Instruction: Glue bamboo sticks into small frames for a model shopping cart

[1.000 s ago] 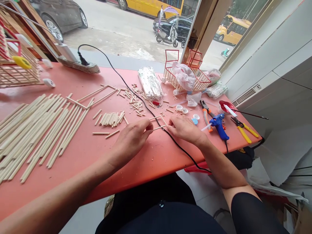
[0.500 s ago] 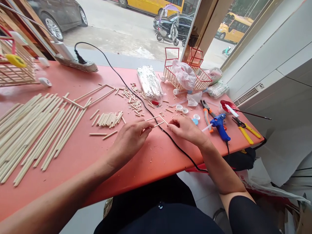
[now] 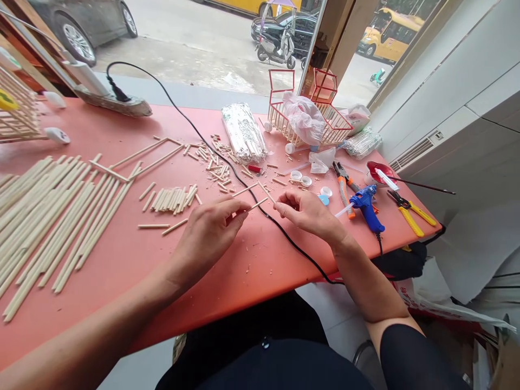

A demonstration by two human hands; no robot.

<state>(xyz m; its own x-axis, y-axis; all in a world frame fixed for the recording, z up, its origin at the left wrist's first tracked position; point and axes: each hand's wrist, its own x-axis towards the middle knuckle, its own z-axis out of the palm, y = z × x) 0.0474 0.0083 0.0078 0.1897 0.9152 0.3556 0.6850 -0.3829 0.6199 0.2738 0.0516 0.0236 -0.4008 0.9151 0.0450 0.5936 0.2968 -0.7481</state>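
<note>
My left hand [image 3: 217, 225] is closed in a pinch on a short thin wooden stick [image 3: 259, 203], which points to the right. The thumb and forefinger of my right hand [image 3: 306, 214] pinch the near end of another wooden stick [image 3: 266, 190]. The far end of that stick meets a third stick [image 3: 245, 189], forming an angled corner; whether they are joined I cannot tell. The left end of this third stick runs behind my left hand. A black power cord [image 3: 280, 226] passes beneath the held sticks.
Long wooden sticks [image 3: 52, 216] and a pile of short sticks [image 3: 174, 199] lie left on the pink table [image 3: 227, 292]. A stick frame [image 3: 142, 169] rests behind them. Rightward are a blue glue gun [image 3: 368, 208], pliers [image 3: 344, 189], yellow-handled cutters [image 3: 412, 214] and a red-trimmed stick cart [image 3: 339, 125].
The view has shifted slightly, so the table's things appear farther left. Both hands keep their pinches, and the held sticks stay close together.
</note>
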